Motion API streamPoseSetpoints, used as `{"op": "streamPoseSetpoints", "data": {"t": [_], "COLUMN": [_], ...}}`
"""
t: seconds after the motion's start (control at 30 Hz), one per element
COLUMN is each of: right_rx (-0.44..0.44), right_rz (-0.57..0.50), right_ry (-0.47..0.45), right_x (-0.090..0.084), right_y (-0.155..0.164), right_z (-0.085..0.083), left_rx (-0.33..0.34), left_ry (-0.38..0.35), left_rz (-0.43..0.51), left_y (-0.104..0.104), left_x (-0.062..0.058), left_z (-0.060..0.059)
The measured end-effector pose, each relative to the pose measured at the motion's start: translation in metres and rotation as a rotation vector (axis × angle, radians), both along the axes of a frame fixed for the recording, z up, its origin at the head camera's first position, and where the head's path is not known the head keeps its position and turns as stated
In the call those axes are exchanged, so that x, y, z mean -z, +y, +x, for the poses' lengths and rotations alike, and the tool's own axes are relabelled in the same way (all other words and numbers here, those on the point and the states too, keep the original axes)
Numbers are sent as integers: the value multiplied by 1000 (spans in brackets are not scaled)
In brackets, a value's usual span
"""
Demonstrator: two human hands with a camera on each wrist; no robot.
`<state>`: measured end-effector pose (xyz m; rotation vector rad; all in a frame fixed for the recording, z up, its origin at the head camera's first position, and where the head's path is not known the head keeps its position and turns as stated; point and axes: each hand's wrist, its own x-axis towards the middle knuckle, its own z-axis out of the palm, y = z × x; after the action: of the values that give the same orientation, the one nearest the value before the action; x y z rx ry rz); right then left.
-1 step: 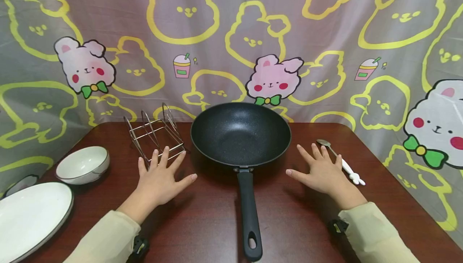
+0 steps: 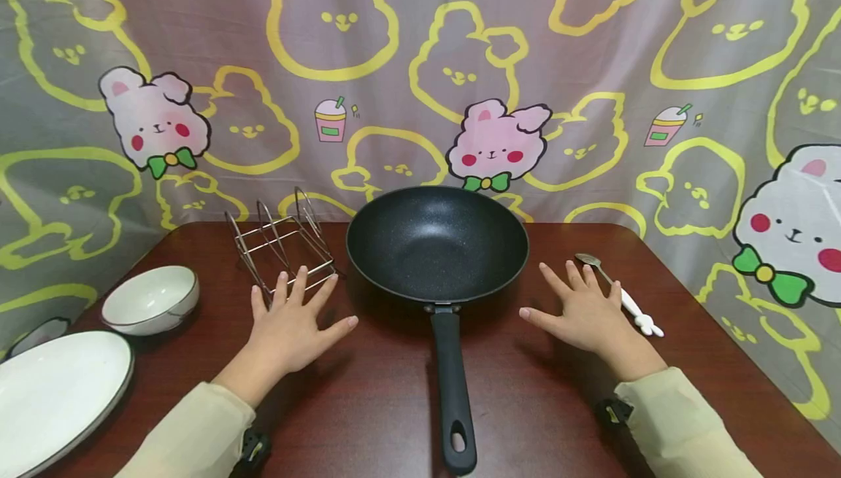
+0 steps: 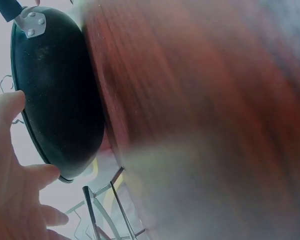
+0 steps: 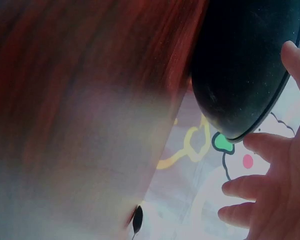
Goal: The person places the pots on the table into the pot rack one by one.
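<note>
Both hands hover over the table with fingers spread, and neither holds anything. My left hand (image 2: 289, 332) is just in front of the wire rack (image 2: 279, 244), left of the black wok (image 2: 436, 244). My right hand (image 2: 585, 314) is to the wok's right, beside a spoon (image 2: 631, 303) with a white rabbit-shaped handle. The wok sits upright in the middle, its long handle (image 2: 452, 383) pointing towards me. In the left wrist view the wok's dark outside (image 3: 60, 95) shows past the thumb; the right wrist view shows its other side (image 4: 245, 60).
At the left edge stand a white bowl (image 2: 151, 299) and, nearer, a large white plate (image 2: 59, 398), partly cut off by the frame. The brown table (image 2: 368, 419) ends at a curtain (image 2: 407, 47) printed with rabbits, close behind the wok and rack.
</note>
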<state>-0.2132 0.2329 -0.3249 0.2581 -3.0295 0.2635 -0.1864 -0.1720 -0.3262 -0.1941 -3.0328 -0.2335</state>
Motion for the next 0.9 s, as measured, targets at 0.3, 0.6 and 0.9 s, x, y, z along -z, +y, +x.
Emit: {"op": "streamPoseSetpoints", "data": {"t": [0.3, 0.6, 0.9], "right_rx": [6, -20, -67], "right_rz": [-2, -37, -239], "right_ry": [4, 11, -41], "right_x": [0, -1, -8], "right_y": [0, -1, -2], "right_z": [-1, 3, 14], "left_rx": [-3, 0, 101], "left_ry": [-7, 12, -28], "left_rz": [-3, 59, 440], "left_y": [-2, -3, 3], "left_x": [-1, 0, -7], "left_z": [0, 1, 6]}}
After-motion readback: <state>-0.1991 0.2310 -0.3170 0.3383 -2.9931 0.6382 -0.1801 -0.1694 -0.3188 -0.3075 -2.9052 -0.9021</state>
